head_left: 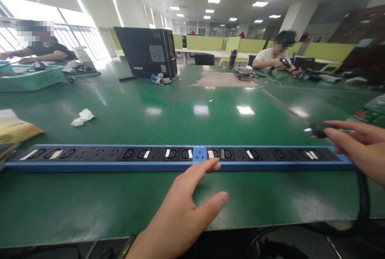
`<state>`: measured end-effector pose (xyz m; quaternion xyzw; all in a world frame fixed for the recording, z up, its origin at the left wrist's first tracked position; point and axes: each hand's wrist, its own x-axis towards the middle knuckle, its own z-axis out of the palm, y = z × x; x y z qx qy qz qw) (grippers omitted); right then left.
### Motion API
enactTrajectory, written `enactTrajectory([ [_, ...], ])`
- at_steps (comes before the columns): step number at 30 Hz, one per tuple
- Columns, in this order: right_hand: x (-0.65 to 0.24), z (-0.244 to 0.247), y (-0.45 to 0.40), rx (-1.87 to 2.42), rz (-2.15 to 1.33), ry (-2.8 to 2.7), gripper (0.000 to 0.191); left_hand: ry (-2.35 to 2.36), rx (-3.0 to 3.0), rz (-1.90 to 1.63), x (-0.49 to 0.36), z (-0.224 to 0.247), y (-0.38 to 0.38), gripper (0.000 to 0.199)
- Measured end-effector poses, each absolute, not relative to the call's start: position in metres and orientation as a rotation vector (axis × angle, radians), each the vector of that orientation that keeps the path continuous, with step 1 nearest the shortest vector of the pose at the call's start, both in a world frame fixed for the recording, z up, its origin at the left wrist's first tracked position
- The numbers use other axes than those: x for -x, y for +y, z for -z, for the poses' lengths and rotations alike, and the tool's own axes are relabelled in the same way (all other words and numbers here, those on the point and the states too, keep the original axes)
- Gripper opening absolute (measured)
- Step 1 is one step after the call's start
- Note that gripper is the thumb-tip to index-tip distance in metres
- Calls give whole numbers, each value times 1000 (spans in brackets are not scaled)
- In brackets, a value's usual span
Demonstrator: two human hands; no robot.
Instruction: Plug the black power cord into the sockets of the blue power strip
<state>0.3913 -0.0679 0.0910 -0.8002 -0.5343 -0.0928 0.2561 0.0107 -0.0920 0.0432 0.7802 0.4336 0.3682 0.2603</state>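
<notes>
A long blue power strip (177,166) with black sockets lies across the green table. One blue socket (199,154) sits at its middle, and small white labels mark several others. My left hand (192,206) is open, thumb apart from the fingers, with its fingertips at the strip's near edge just right of the blue socket. On the right, my right hand (357,142) is closed around a black power plug (318,130), whose metal prongs point left. The plug is above the strip's right end, apart from it. A thick black cord (363,194) hangs down below that hand.
A black computer case (144,52) stands farther back, gloves (161,79) beside it. Crumpled tissue (83,117) and a yellow packet (18,128) lie left. A green basket (33,79) and one person are at far left; another person sits back right. The table's front edge (240,225) is near me.
</notes>
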Motion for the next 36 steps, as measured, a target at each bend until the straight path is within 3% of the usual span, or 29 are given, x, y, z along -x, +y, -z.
enactTrajectory([
  [4,-296,-99,-79,1761,-483,-1776,57,1108,-2352,-1077,-27,-34,-87,70],
  [7,-234,-83,-86,1450,-786,-1897,47,1060,-2489,-1094,-30,-31,-84,62],
  [13,-184,-52,-97,1072,-1226,-1623,56,1128,-2533,-1403,-7,-28,-76,44],
  [20,-218,13,-114,1461,-740,-1581,31,1658,-2049,-1688,54,-29,-41,39],
  [26,-232,50,-130,1409,-291,-1731,19,1639,-2075,-1211,99,-10,-25,42],
  [36,-219,46,-127,1460,-188,-1731,24,1636,-2321,-1018,117,-11,-21,45],
])
